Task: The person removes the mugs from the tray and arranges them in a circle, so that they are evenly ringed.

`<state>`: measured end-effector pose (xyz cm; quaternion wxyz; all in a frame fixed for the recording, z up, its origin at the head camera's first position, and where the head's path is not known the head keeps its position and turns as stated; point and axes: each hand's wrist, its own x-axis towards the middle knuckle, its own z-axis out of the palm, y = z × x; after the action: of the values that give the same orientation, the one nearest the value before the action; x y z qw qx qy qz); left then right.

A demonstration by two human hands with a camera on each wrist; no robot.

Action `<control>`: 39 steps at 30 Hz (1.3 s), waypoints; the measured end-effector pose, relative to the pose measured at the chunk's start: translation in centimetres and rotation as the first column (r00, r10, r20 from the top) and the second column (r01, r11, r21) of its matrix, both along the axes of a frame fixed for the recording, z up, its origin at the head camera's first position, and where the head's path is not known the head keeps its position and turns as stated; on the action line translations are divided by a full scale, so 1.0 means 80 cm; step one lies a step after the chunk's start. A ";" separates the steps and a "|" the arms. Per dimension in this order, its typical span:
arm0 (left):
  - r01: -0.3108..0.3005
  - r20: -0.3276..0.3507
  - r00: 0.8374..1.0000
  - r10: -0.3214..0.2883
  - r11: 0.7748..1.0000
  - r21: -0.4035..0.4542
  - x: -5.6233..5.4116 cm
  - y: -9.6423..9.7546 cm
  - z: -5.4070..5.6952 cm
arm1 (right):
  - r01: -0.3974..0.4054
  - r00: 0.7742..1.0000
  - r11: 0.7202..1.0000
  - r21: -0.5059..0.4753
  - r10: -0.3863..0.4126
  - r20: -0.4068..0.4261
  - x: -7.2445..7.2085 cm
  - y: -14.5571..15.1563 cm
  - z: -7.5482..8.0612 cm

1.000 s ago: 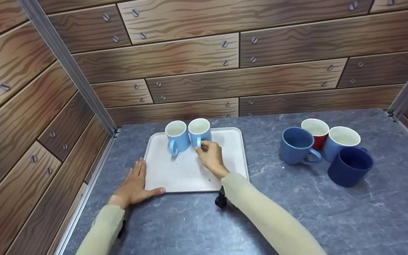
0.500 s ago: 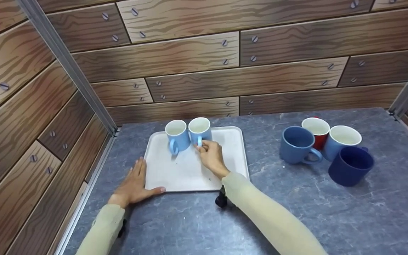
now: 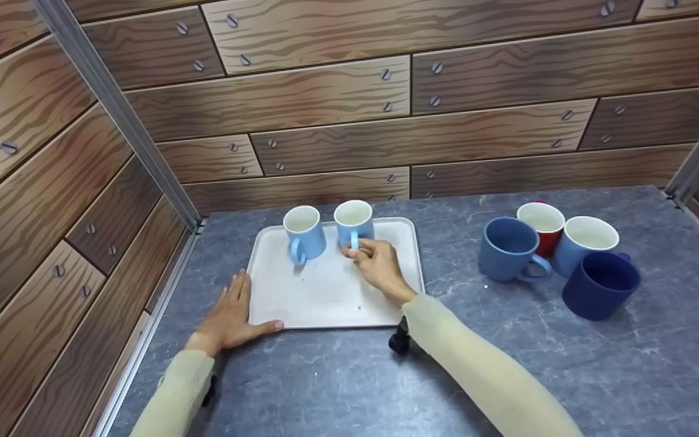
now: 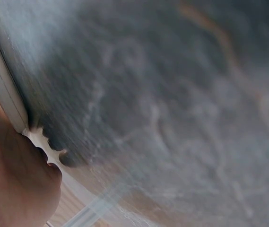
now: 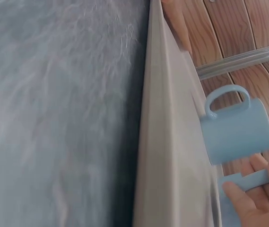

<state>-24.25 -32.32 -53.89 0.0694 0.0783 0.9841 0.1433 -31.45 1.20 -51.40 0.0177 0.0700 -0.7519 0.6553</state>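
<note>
Two light blue mugs with white insides stand upright side by side at the back of a white tray [image 3: 313, 300], a gap between them. My right hand [image 3: 383, 268] pinches the handle of the right-hand mug [image 3: 363, 228]; its thumb and fingers show around the handle in the right wrist view, where most of that mug is out of frame. The other mug [image 3: 312, 240] has its handle toward me. My left hand [image 3: 227, 318] lies with straight fingers along the tray's left edge, thumb across the near left corner. In the left wrist view, part of this hand [image 4: 16, 179] shows beside the tray rim.
At the right of the grey table [image 3: 337, 388] several mugs stand close together: a medium blue mug [image 3: 501, 258], a red mug [image 3: 548, 243], a light blue mug [image 3: 568, 258] and a dark blue mug [image 3: 595, 294]. Wood-patterned walls [image 3: 337, 133] enclose the back and sides.
My right hand has shifted the right-hand mug slightly right on the tray, and a gap has opened between the two mugs. The left hand and the other mugs have stayed in place.
</note>
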 end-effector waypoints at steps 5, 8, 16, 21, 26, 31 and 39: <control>0.009 -0.007 1.000 -0.009 1.000 -0.004 0.000 0.000 0.001 | -0.049 0.999 0.995 -0.084 0.048 -0.012 0.006 0.020 0.008; 0.011 -0.009 1.000 -0.011 1.000 -0.003 0.001 0.000 0.002 | -0.093 0.996 0.990 -0.110 0.091 -0.023 0.012 0.034 0.016; 0.010 0.006 1.000 -0.010 1.000 0.005 0.002 0.002 0.002 | -0.209 0.977 0.972 -0.111 0.203 -0.064 0.036 0.085 0.034; 0.012 -0.002 1.000 -0.012 1.000 0.009 0.002 0.002 0.003 | -0.282 0.958 0.954 -0.106 0.272 -0.096 0.054 0.116 0.045; 0.017 -0.011 1.000 -0.016 1.000 0.010 0.003 0.002 0.003 | -0.312 0.947 0.945 -0.096 0.301 -0.115 0.073 0.147 0.049; 0.017 -0.004 1.000 -0.017 1.000 0.007 0.002 0.002 0.002 | -0.320 0.940 0.946 -0.051 0.310 -0.144 0.091 0.178 0.045; 0.008 0.012 1.000 -0.008 1.000 0.013 0.000 0.000 0.001 | -0.346 0.914 0.937 -0.041 0.327 -0.240 0.111 0.216 0.028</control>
<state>-24.23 -32.29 -53.80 0.0752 0.0817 0.9824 0.1500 -22.60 18.52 -49.13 -0.0059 0.2729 -0.6937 0.6665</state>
